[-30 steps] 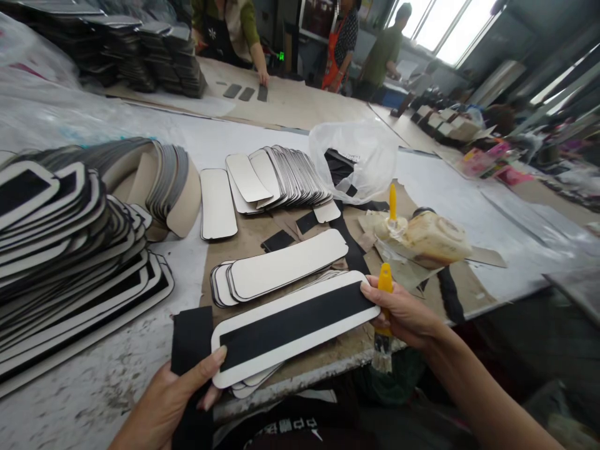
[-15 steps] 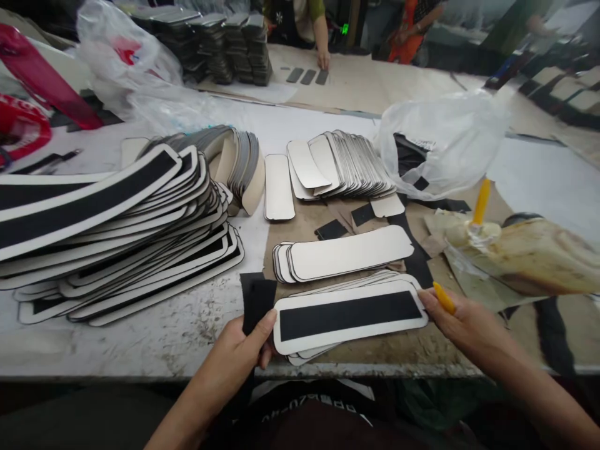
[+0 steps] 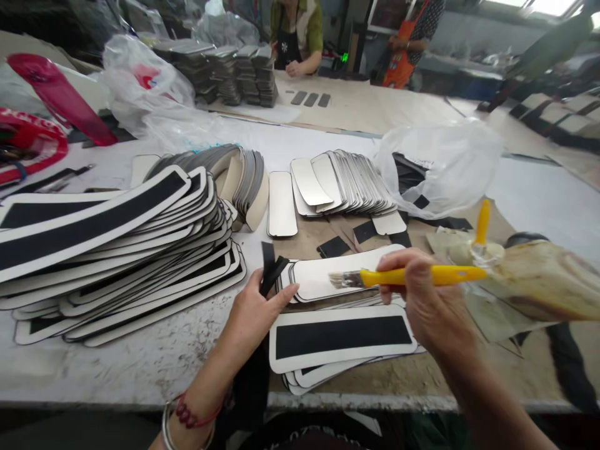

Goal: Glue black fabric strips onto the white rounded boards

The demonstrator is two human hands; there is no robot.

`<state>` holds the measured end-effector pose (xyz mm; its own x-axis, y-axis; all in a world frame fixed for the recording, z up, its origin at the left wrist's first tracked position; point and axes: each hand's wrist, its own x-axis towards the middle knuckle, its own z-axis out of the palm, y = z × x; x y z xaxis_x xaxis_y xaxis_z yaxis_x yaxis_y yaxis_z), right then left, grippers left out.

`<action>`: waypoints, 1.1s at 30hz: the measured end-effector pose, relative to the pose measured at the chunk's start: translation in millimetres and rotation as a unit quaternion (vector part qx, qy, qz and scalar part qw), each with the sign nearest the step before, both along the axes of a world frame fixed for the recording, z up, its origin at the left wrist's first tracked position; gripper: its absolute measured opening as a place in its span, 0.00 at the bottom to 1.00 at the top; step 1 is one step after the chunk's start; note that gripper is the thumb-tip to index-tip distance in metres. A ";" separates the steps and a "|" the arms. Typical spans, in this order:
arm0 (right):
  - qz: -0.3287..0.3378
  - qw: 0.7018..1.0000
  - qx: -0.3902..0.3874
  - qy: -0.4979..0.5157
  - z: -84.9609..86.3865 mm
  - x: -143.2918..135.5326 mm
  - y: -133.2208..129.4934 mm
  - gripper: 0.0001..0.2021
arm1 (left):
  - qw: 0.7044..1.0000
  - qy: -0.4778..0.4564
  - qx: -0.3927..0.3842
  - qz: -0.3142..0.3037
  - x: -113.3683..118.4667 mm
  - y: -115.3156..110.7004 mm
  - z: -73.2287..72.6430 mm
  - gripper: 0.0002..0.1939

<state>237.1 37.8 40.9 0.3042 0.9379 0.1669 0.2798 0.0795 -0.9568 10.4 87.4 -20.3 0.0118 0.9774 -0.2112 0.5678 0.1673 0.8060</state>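
Note:
My right hand is closed on a yellow-handled brush. The brush's bristles are over the top white piece of a small stack, touching or very near it. Black strips are held in my left hand, whose thumb is by the left end of that stack. Just below, nearer to me, lies a white piece with a black strip on it, on top of more such pieces. Neither hand holds that piece.
A large pile of black-centred pieces covers the left. Behind are fanned white pieces and a plastic bag. A second yellow handle stands upright at the right. Across the table is a person in an apron.
Both hands have left the ends of the black-centred piece. My right hand has moved up and left, with the brush now level over the white stack. The left hand has moved up with the black strips.

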 end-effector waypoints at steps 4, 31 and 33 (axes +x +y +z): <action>0.037 0.990 -0.056 0.127 -28.1 -21.1 24.2 0.16 | 1.000 -0.003 -0.023 -0.011 4.2 2.4 -3.5 0.30; -0.130 0.891 0.005 -0.435 -17.1 58.8 2.3 0.09 | 0.994 -0.012 -0.096 0.045 11.1 3.2 -12.3 0.31; -0.125 0.881 0.026 -0.456 -13.8 61.2 -0.7 0.09 | 0.995 -0.008 -0.090 0.046 10.7 2.8 -11.5 0.31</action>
<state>298.3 37.1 27.1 0.2172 0.8442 0.4901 0.9451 -0.0563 -0.3218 21.1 90.3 -31.8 -0.0718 0.9209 -0.3832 0.5307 0.3605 0.7670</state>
